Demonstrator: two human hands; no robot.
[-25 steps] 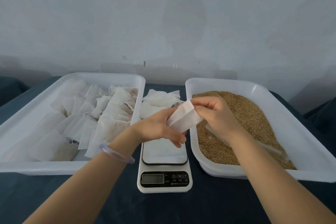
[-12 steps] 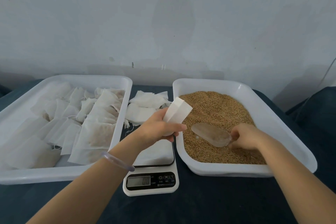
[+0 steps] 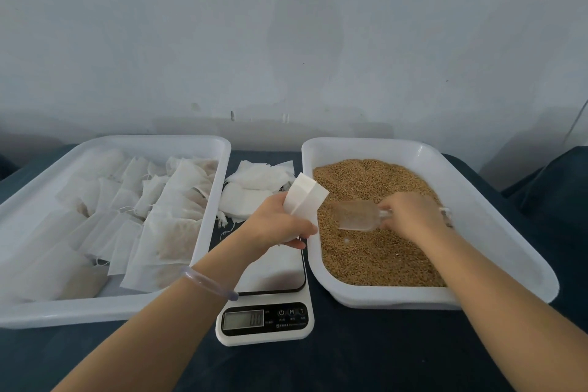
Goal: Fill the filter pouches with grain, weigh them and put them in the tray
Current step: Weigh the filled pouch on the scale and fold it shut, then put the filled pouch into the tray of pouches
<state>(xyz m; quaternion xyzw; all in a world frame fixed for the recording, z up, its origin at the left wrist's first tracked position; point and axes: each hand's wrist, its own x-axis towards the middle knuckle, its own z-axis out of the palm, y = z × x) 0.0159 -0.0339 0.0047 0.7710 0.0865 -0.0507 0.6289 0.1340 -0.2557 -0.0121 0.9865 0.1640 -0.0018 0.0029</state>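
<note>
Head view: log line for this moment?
left hand: holds pouch beside grain tray | right hand: grips scoop in grain | phase: scooping

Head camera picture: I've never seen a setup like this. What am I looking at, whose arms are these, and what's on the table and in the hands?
There is no machine here. The picture comes from a camera worn on a person's head, looking down at their own bare arms. The left hand holds a white filter pouch upright. The right hand grips a clear scoop dipped in the grain, which fills the right tray. Between the trays stands a kitchen scale, with a heap of empty pouches behind it. The left tray holds filled pouches. All of it rests on a dark cloth.
</note>
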